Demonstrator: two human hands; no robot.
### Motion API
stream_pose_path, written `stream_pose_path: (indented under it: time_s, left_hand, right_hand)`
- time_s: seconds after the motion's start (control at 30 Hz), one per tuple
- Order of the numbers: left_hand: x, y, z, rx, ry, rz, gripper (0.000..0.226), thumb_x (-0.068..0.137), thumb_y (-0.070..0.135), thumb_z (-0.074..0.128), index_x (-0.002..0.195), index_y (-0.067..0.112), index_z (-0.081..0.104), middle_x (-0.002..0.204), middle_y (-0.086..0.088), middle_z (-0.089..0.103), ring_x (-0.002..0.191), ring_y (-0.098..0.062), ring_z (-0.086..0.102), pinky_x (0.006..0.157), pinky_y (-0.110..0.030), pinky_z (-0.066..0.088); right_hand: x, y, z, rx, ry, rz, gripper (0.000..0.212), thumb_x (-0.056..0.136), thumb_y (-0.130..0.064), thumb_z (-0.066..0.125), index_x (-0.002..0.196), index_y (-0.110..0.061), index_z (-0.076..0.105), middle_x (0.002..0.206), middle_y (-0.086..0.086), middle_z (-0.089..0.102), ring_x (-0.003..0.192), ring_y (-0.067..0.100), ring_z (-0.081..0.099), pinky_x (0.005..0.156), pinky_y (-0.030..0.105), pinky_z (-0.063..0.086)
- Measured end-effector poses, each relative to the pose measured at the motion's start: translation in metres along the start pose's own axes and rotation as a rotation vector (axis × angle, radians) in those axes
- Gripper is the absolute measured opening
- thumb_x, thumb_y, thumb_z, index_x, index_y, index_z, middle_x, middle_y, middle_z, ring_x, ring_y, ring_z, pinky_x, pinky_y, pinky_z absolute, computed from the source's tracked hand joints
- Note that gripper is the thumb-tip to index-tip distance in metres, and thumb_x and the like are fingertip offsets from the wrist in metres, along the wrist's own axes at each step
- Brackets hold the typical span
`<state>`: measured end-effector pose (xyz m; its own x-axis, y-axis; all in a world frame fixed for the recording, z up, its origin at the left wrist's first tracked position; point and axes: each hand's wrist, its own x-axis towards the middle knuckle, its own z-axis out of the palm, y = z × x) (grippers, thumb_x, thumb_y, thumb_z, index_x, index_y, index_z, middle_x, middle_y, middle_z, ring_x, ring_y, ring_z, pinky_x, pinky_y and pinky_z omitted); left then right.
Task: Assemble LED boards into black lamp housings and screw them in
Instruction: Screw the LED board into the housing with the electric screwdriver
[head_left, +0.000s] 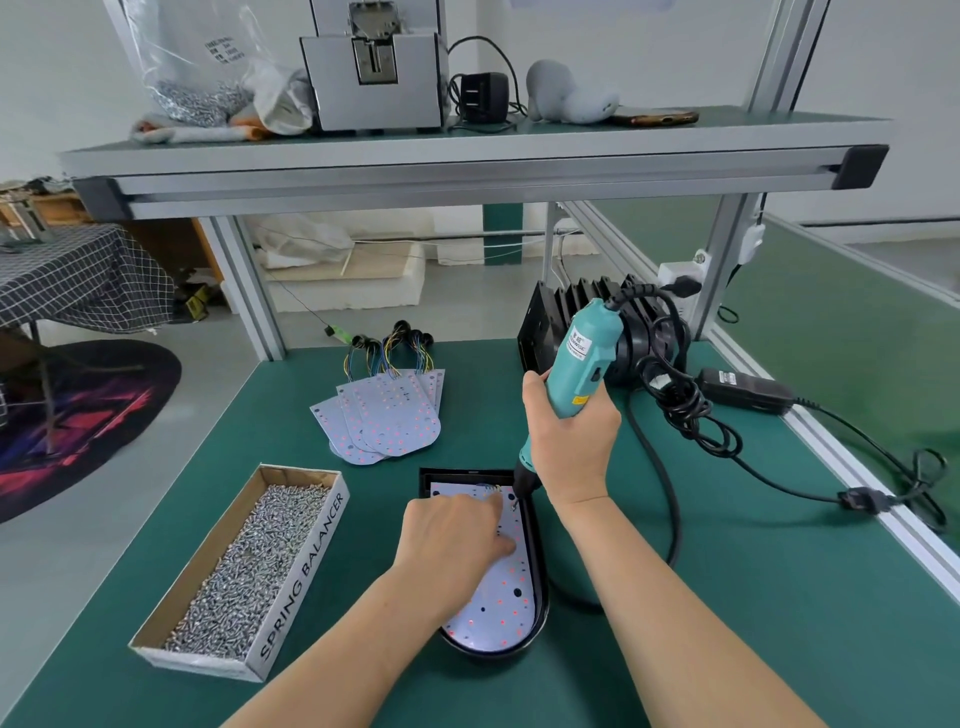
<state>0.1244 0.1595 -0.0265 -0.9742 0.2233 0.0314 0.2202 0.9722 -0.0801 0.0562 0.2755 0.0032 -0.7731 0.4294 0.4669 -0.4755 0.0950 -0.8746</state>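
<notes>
A black lamp housing (540, 597) lies on the green table with a white LED board (504, 608) seated inside it. My left hand (457, 535) rests on the board's upper half, fingers reaching toward the top right corner. My right hand (569, 441) grips a teal electric screwdriver (584, 358), held nearly upright. Its black tip touches the board's top right corner, right beside my left fingertips. Whether a screw sits under the tip is hidden.
A cardboard box of screws (244, 577) stands left of the housing. A fan of spare LED boards (387, 421) with wires lies behind. Stacked black housings (566, 312) stand at the back right. The screwdriver's cable and power adapter (748, 389) trail to the right. A shelf (467, 156) hangs overhead.
</notes>
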Motion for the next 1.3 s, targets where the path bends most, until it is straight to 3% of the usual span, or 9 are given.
stream_pose_path:
  time_s: [0.17,0.43,0.6,0.77,0.9,0.97,1.1,1.2,1.3]
  left_hand:
    - [0.000,0.000,-0.001,0.012,0.001,0.001,0.034,0.096,0.047,0.045,0.122,0.026,0.055,0.089,-0.004,0.067,0.089,-0.029,0.065,0.050,-0.032,0.017]
    - [0.000,0.003,-0.001,0.041,0.002,-0.012,0.026,0.097,0.046,0.046,0.104,0.022,0.054,0.086,-0.004,0.067,0.073,-0.028,0.052,0.050,-0.030,0.016]
    - [-0.001,0.004,-0.003,0.045,-0.005,-0.010,0.028,0.097,0.048,0.046,0.107,0.023,0.055,0.086,-0.003,0.068,0.081,-0.028,0.062,0.051,-0.030,0.018]
    - [-0.002,0.003,-0.007,-0.013,-0.044,-0.039,0.030,0.097,0.047,0.047,0.113,0.024,0.056,0.095,-0.004,0.069,0.093,-0.029,0.065,0.059,-0.030,0.025]
    - [-0.003,0.006,-0.008,-0.022,-0.071,-0.073,0.031,0.099,0.044,0.045,0.121,0.023,0.054,0.102,-0.003,0.069,0.099,-0.029,0.064,0.065,-0.030,0.030]
    - [-0.006,0.006,-0.010,-0.088,-0.089,-0.112,0.032,0.098,0.043,0.046,0.123,0.024,0.052,0.106,-0.004,0.068,0.103,-0.030,0.063,0.069,-0.030,0.034]
    - [-0.016,-0.001,-0.020,-0.520,-0.134,-0.241,0.044,0.098,0.035,0.054,0.141,0.025,0.048,0.126,-0.005,0.064,0.116,-0.027,0.059,0.087,-0.032,0.045]
    - [-0.023,-0.009,-0.031,-1.362,-0.185,-0.465,0.042,0.098,0.005,0.052,0.140,0.005,0.046,0.100,-0.015,0.065,0.082,-0.023,0.060,0.070,-0.027,0.049]
    - [-0.035,-0.017,-0.040,-2.057,-0.215,-0.590,0.038,0.091,-0.023,0.033,0.124,-0.015,0.049,0.103,-0.032,0.060,0.086,-0.033,0.067,0.062,-0.027,0.058]
  right_hand:
    - [-0.001,-0.002,0.002,0.004,-0.029,-0.001,0.031,0.081,-0.025,0.071,0.075,-0.001,0.053,0.056,0.001,0.052,0.050,0.013,0.047,0.052,0.032,0.045]
    - [-0.005,0.004,0.006,-0.039,-0.053,-0.005,0.031,0.080,-0.026,0.068,0.066,-0.021,0.041,0.051,-0.013,0.043,0.047,0.012,0.042,0.049,0.033,0.041]
    - [-0.002,0.005,0.003,-0.022,-0.018,0.059,0.030,0.078,-0.027,0.067,0.065,-0.019,0.041,0.049,-0.014,0.043,0.046,0.011,0.041,0.050,0.031,0.042]
    - [-0.005,-0.011,-0.007,0.023,-0.042,0.057,0.029,0.081,-0.029,0.072,0.073,-0.007,0.055,0.057,-0.011,0.052,0.054,0.010,0.049,0.058,0.026,0.047]
    - [0.002,-0.036,-0.021,0.174,0.090,0.118,0.020,0.078,-0.038,0.073,0.070,-0.025,0.060,0.064,-0.004,0.060,0.061,0.014,0.058,0.060,0.025,0.051]
    - [0.002,-0.043,-0.030,0.197,0.153,0.135,0.019,0.079,-0.036,0.074,0.072,-0.024,0.060,0.066,-0.001,0.062,0.062,0.015,0.060,0.060,0.024,0.050]
    - [-0.009,-0.048,-0.047,0.262,0.260,0.211,0.020,0.084,-0.026,0.073,0.073,-0.020,0.057,0.057,-0.007,0.059,0.056,0.009,0.057,0.060,0.023,0.048]
    - [-0.018,-0.057,-0.054,0.341,0.321,0.302,0.020,0.081,-0.028,0.073,0.071,-0.024,0.056,0.055,-0.008,0.056,0.055,0.009,0.052,0.064,0.031,0.045]
    - [-0.024,-0.070,-0.055,0.444,0.347,0.364,0.021,0.080,-0.027,0.072,0.066,-0.031,0.058,0.058,-0.004,0.054,0.057,0.012,0.050,0.066,0.036,0.042]
